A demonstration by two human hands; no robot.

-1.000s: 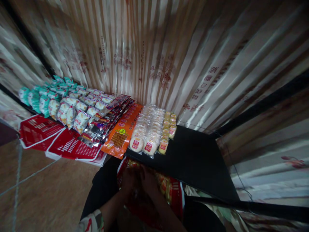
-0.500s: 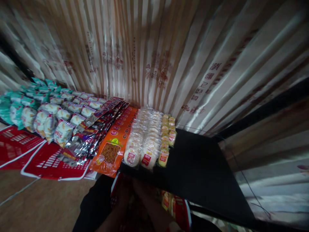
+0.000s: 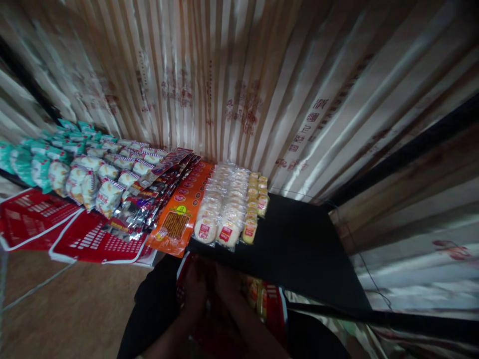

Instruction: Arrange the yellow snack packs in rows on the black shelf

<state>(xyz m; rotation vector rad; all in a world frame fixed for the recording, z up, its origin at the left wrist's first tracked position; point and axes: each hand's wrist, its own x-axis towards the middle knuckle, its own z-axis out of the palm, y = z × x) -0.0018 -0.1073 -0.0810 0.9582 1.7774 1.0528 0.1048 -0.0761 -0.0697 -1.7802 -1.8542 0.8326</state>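
Both hands are down inside a red basket (image 3: 278, 309) on my lap, in deep shadow. My left hand (image 3: 195, 285) lies at the basket's left side, and my right hand (image 3: 226, 283) is close beside it. Their fingers are too dark to make out, so what they hold, if anything, does not show. Small yellow-wrapped snack packets (image 3: 258, 294) lie in the basket right of my right hand. Just beyond, on the black shelf (image 3: 299, 249), stand two rows of clear-wrapped round white crackers (image 3: 228, 232) and a shorter row of yellow packets (image 3: 250, 230).
Left of the crackers lie an orange snack bag (image 3: 174, 224), dark shiny packets (image 3: 145, 204), white striped-edge packets (image 3: 110, 199) and teal packets (image 3: 41, 169). More red baskets (image 3: 101, 239) stand below at left. A pleated curtain (image 3: 232, 75) hangs behind the shelf; a dark bar (image 3: 407, 149) slants at right.
The view swung right and then partly back, so the shelf goods sit further left than at first. My hands stay in the basket, close together.
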